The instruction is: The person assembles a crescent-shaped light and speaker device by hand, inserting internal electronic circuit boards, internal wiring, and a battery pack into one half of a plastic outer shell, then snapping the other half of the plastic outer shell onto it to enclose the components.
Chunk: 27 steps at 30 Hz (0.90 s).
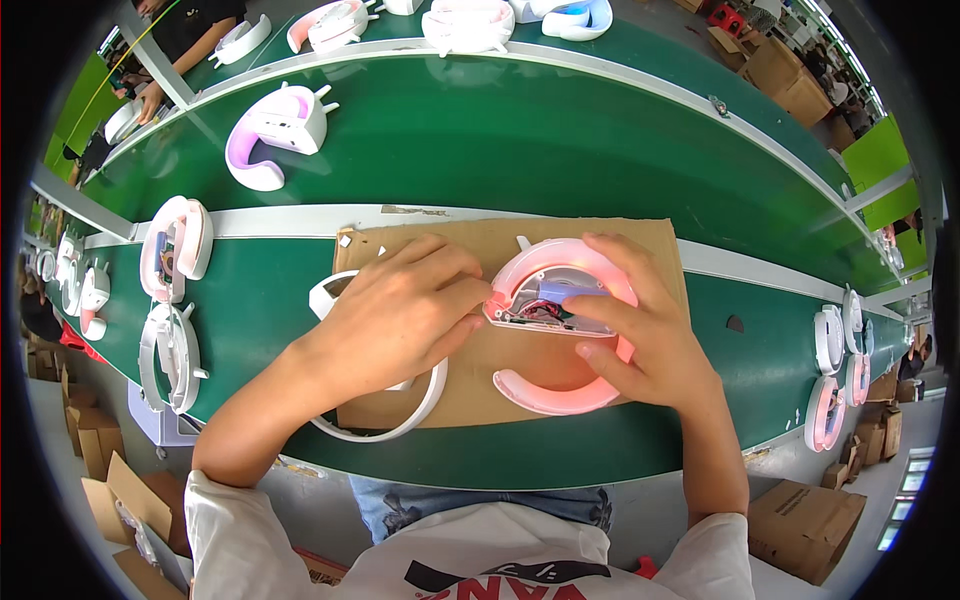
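A pink ring-shaped shell [560,390] lies open side up on a brown cardboard sheet [650,240]; wires and a blue part [560,293] show inside it. My right hand [640,335] grips the shell on its right side, thumb over the blue part. My left hand [400,310] rests beside it, fingertips pinched against the shell's left edge. A white ring cover [400,425] lies under my left hand and wrist, partly hidden.
The cardboard lies on a green bench [500,130] crossed by white rails. Pink-and-white ring units stand at the left [175,250], back [275,135] and right [830,380]. Another person [185,40] works at the far left. Cardboard boxes [805,520] sit on the floor.
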Tool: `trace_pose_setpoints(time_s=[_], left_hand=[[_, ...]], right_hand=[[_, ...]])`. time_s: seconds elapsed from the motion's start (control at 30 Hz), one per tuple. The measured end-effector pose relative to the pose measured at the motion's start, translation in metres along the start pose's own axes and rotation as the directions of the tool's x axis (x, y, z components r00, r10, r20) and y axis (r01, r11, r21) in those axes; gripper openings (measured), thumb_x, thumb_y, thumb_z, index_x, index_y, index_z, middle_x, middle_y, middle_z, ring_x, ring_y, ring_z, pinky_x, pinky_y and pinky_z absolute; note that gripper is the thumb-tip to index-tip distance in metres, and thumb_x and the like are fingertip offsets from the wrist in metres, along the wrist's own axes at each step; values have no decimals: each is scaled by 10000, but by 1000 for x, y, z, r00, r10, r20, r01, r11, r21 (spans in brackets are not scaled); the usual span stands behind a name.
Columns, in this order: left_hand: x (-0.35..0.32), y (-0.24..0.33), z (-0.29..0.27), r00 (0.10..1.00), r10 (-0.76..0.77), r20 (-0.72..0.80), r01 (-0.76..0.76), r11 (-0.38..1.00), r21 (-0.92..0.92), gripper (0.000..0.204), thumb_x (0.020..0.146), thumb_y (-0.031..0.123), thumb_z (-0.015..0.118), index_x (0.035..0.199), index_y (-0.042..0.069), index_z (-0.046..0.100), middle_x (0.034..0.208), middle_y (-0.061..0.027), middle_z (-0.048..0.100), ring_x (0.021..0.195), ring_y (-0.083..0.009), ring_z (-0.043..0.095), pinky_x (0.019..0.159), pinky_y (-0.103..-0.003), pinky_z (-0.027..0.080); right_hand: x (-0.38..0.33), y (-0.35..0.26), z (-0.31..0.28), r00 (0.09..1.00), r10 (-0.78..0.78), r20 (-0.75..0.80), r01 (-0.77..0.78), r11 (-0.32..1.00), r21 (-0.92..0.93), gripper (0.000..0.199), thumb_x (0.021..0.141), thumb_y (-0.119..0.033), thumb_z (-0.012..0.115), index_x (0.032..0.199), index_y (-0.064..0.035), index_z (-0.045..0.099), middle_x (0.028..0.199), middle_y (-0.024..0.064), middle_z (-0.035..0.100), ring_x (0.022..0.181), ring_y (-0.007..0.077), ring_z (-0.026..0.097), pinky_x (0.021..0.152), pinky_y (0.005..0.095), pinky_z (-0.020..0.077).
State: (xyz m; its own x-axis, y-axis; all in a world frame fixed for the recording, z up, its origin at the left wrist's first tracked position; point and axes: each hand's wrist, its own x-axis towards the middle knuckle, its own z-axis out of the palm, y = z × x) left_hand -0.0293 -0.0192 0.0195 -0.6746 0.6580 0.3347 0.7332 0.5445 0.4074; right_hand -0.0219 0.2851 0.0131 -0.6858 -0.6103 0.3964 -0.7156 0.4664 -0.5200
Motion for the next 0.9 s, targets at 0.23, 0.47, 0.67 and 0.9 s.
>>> trace_pose_setpoints(time_s=[0.23,0.47,0.67,0.9], left_hand=[[-5,-6,6,999,-8,52,14,992,-125,219,775,72,833,981,65,759,1034,-67,668,978,-300,639,820,-435,546],[-8,-7,11,1000,25,3,-24,984,-177,268,749,87,848,1004,87,767,1116,-90,639,993,-306,625,812,-433,546],[-8,-9,23,999,-22,43,28,992,-123,391,751,130,862,1122,86,744,1345,-156,536,1124,-352,604,846,-428,553],[-7,-7,25,999,-5,32,8,996,-91,396,761,132,860,1135,89,736,1297,-150,560,1134,-356,614,865,-433,551]], right_hand=[[20,-21,-9,973,102,208,-64,981,-182,537,807,-267,834,1299,-100,697,1559,213,454,1394,473,491,1093,677,414],[32,-23,9,957,93,275,-26,971,-236,469,801,-362,809,1198,-126,724,1535,187,506,1402,452,506,1157,704,310],[32,-23,14,967,80,243,-10,961,-277,395,806,-375,799,1106,-124,744,1488,161,534,1365,425,523,1130,694,338],[35,-30,15,952,145,268,-55,947,-318,373,787,-365,805,1071,-132,743,1469,144,520,1382,407,488,1130,717,335]])
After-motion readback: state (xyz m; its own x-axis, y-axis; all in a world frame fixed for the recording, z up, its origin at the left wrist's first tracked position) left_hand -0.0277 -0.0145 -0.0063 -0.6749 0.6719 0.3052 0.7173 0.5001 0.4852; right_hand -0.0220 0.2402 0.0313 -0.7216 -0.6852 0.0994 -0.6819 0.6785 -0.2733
